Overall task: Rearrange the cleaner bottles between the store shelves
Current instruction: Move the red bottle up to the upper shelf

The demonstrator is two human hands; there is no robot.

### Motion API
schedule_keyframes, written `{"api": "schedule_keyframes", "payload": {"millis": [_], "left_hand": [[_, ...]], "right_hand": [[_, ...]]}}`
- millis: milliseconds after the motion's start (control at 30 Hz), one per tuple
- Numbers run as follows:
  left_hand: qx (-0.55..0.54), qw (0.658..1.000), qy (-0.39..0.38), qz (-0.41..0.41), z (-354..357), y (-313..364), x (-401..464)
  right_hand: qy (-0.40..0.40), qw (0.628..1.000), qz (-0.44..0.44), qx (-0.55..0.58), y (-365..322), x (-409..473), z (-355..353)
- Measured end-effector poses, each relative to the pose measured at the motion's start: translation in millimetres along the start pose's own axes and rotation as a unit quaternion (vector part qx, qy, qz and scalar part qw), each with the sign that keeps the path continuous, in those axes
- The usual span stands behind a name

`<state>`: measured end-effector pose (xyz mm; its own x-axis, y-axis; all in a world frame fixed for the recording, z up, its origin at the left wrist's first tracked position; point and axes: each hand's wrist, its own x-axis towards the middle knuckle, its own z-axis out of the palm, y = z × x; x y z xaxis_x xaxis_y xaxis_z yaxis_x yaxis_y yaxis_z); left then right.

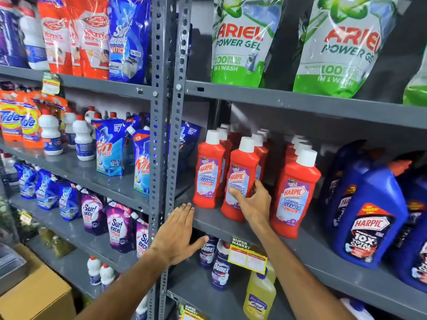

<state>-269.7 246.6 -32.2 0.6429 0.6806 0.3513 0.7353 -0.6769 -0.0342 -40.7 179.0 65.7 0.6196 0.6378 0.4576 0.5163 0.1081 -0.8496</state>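
Red Harpic bathroom cleaner bottles with white caps stand in rows on a grey metal shelf (323, 257). My right hand (253, 203) grips the lower part of the front middle red bottle (242, 174), thumb across its label. It stands between a left red bottle (209, 172) and a right red bottle (294, 192). My left hand (179, 233) is flat and open against the front edge of the same shelf, beside the upright post, holding nothing. Blue Harpic bottles (369, 218) stand to the right.
A grey perforated upright post (166, 125) divides the shelving. Ariel pouches (242, 40) fill the shelf above. Domex bottles (219, 269) and a yellow bottle (261, 296) stand below. Detergent pouches and white bottles crowd the left shelves. A cardboard box (34, 294) sits low left.
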Motion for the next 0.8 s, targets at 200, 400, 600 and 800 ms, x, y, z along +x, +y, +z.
{"api": "schedule_keyframes", "payload": {"millis": [200,400,600,800], "left_hand": [[0.003,1.0,0.013,-0.006,-5,4,-2],[0.003,1.0,0.01,-0.011,-7,7,-4],[-0.002,1.0,0.013,-0.015,-5,7,-3],[-0.006,1.0,0.014,-0.016,-4,7,-3]], "right_hand": [[-0.014,1.0,0.002,0.024,6,5,3],[-0.073,0.997,0.018,-0.008,28,-6,-1],[-0.106,0.993,0.036,-0.04,39,-10,2],[-0.113,0.993,0.036,-0.026,43,-14,2]]}}
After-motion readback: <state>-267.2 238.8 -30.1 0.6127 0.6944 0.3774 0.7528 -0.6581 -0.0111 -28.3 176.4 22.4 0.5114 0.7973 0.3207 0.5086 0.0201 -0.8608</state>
